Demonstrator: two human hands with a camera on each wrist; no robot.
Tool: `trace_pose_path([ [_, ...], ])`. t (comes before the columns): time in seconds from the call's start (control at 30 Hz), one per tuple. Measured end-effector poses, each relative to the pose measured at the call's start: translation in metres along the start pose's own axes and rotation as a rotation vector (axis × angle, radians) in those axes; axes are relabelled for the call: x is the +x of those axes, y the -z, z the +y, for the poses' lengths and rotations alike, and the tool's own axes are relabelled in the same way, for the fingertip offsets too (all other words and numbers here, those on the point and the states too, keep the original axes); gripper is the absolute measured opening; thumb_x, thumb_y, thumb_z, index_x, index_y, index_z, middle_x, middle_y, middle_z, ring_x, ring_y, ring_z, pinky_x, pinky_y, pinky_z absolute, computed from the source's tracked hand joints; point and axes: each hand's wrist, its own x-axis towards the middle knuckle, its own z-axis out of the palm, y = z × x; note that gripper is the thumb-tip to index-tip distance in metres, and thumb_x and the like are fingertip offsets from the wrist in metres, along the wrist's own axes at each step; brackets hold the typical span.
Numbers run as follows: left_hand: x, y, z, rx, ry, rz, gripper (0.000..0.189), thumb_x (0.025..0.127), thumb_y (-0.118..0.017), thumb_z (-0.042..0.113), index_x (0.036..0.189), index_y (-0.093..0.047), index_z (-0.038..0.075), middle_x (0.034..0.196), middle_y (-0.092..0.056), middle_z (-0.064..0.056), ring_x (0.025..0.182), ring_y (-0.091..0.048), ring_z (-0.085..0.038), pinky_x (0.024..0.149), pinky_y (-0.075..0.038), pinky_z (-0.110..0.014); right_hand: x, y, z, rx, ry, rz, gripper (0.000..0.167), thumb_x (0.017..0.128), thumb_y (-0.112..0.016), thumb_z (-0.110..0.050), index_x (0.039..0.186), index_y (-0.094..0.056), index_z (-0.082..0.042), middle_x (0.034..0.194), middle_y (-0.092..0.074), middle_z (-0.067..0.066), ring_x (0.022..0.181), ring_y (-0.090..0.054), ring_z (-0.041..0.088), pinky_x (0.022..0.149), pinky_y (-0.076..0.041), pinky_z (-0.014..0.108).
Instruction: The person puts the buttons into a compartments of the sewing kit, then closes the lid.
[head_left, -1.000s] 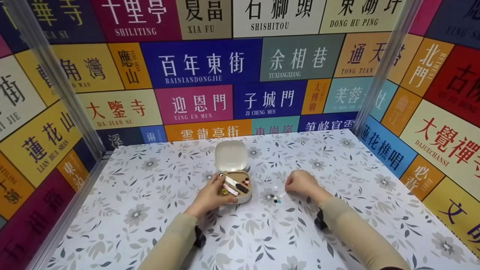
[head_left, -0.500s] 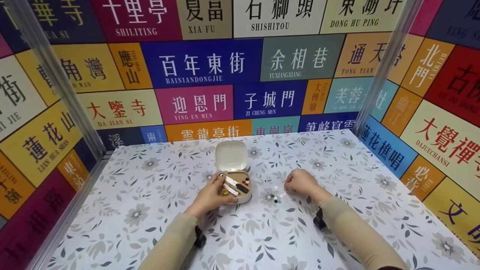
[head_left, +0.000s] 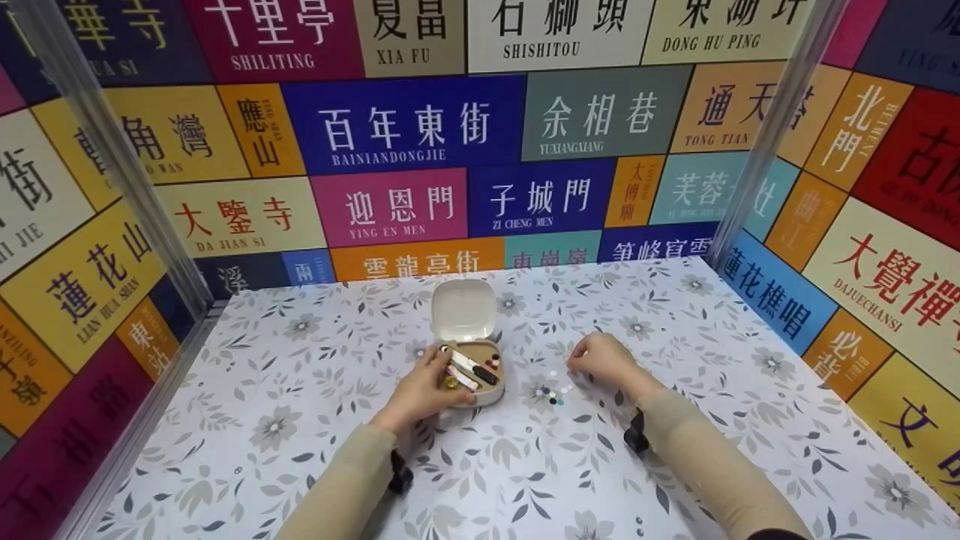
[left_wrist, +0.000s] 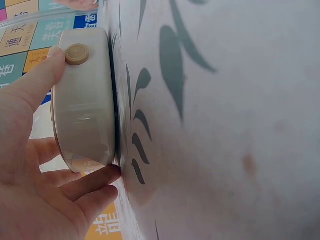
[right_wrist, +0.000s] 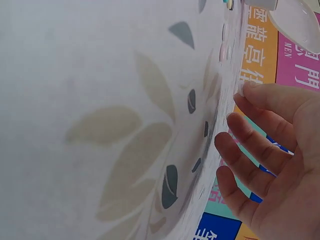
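My left hand (head_left: 420,391) grips the left side of a small cream box (left_wrist: 85,110), thumb at the front by its tan round button (left_wrist: 77,54) and fingers around the side. The box's lid (head_left: 463,311) stands open. Inside lie a white-and-black tool (head_left: 472,366), a pinkish strip (head_left: 460,378), a gold round piece (head_left: 451,382) and dark red round bits (head_left: 492,361). To the right, my right hand (head_left: 606,360) pinches a tiny white piece (right_wrist: 241,92), probably a button, between thumb and forefinger, just above the table.
Several small button-like discs (head_left: 553,401), black, white and blue, lie on the table between the box and my right hand. A flower-patterned cloth (head_left: 322,465) covers the table. Behind it rises a wall of coloured name panels (head_left: 405,124), with clear posts at the corners.
My right hand has risen slightly and moved a little away from me, its fingertips still pinched. The left hand and the box have stayed in place.
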Motion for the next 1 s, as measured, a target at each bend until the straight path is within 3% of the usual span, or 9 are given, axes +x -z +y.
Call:
trace_pose_path([
  [0.2, 0.0, -0.0006, -0.0008, 0.005, -0.03, 0.014, 0.1, 0.072, -0.082, 0.049, 0.151, -0.035, 0.009, 0.159, -0.02, -0.016, 0.139, -0.029, -0.039, 0.111, -0.026, -0.053, 0.0002, 0.0021, -0.0015, 0.023, -0.017, -0.001, 0.01, 0.084, -0.071, -0.019, 0.086, -0.076, -0.011, 0.084, -0.069, 0.001, 0.058, -0.055, 0.014, 0.053, -0.048, 0.03],
  [0.5, 0.0004, -0.0007, -0.0015, -0.005, 0.014, 0.0, 0.101, 0.071, -0.082, 0.05, 0.152, -0.033, 0.014, 0.16, -0.016, -0.012, 0.141, -0.025, -0.037, 0.112, -0.023, -0.052, 0.001, 0.0036, -0.003, 0.052, -0.044, 0.004, 0.011, 0.083, -0.068, -0.017, 0.088, -0.075, -0.011, 0.072, -0.066, 0.001, 0.052, -0.052, 0.014, 0.045, -0.043, 0.029],
  [0.87, 0.0007, -0.0006, 0.0, -0.038, 0.039, -0.006, 0.102, 0.07, -0.083, 0.048, 0.152, -0.032, 0.015, 0.161, -0.015, -0.011, 0.142, -0.022, -0.037, 0.113, -0.02, -0.054, 0.0044, 0.0044, -0.0044, 0.105, -0.063, 0.012, 0.01, 0.082, -0.07, -0.016, 0.086, -0.075, -0.009, 0.074, -0.067, 0.004, 0.055, -0.054, 0.014, 0.051, -0.045, 0.028],
  [1.0, 0.0004, 0.0002, -0.0001, -0.005, 0.011, 0.001, 0.101, 0.072, -0.083, 0.048, 0.152, -0.033, 0.013, 0.16, -0.016, -0.013, 0.141, -0.025, -0.039, 0.112, -0.023, -0.054, 0.0062, 0.0071, -0.0059, 0.058, -0.011, 0.026, 0.01, 0.081, -0.069, -0.016, 0.083, -0.076, -0.009, 0.081, -0.07, 0.004, 0.059, -0.054, 0.014, 0.055, -0.046, 0.028],
])
